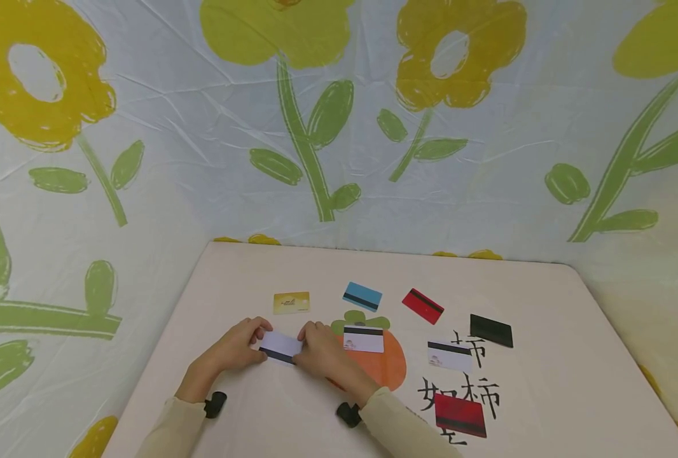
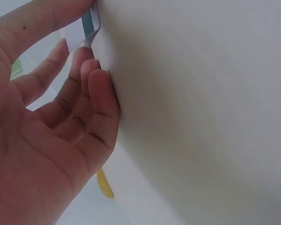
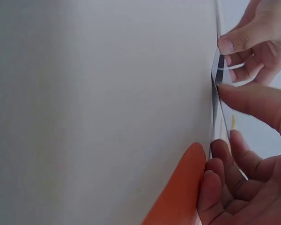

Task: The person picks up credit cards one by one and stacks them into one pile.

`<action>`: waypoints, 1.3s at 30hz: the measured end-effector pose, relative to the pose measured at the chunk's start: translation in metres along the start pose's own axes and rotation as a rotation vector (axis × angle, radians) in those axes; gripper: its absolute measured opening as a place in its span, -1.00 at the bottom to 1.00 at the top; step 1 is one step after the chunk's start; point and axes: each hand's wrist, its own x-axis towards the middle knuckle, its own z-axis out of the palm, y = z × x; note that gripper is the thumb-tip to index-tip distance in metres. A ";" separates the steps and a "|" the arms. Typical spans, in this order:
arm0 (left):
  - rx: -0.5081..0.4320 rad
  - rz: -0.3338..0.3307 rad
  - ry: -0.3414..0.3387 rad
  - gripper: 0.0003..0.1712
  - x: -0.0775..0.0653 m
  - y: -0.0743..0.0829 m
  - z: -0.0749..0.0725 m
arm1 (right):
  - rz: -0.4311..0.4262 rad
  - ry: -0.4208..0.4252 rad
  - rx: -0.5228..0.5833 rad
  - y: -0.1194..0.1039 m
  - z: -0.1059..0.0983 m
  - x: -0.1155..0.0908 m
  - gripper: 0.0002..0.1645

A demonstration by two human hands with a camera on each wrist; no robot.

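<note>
**Two-handed pinch, left of centre**

Flower-printed cloth point(image 1: 167, 121) walls in pale pink surface point(image 1: 253, 413), back and sides. Room between left hand point(image 1: 236, 345) and surface's left edge; scattered cards point(image 1: 364, 297) rightward. It and right hand point(image 1: 326, 354) pinch opposite ends of white magnetic-stripe card point(image 1: 282, 343), dark band nearside, near gold card point(image 1: 291, 303).

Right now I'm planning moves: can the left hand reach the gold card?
Probably yes: the gold card lies uncovered just beyond the left hand, though it pinches a white card.
</note>
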 end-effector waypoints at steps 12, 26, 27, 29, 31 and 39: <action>-0.097 -0.012 0.071 -0.58 -0.003 -0.007 0.003 | 0.039 0.001 0.179 0.004 -0.001 -0.001 -0.75; -0.192 -0.011 0.138 -0.55 0.007 0.007 0.013 | -0.020 0.065 0.340 0.020 -0.025 -0.006 -0.76; -0.205 0.000 0.143 -0.55 0.009 0.009 0.014 | -0.009 0.062 0.359 0.022 -0.028 -0.007 -0.76; -0.235 0.013 0.150 -0.54 0.013 0.014 0.017 | 0.004 0.064 0.409 0.027 -0.034 -0.009 -0.76; -0.254 0.016 0.155 -0.54 0.017 0.019 0.022 | 0.026 0.066 0.443 0.033 -0.039 -0.011 -0.76; -0.331 0.017 0.165 -0.54 0.038 0.042 0.043 | 0.065 0.126 0.564 0.055 -0.061 -0.023 -0.74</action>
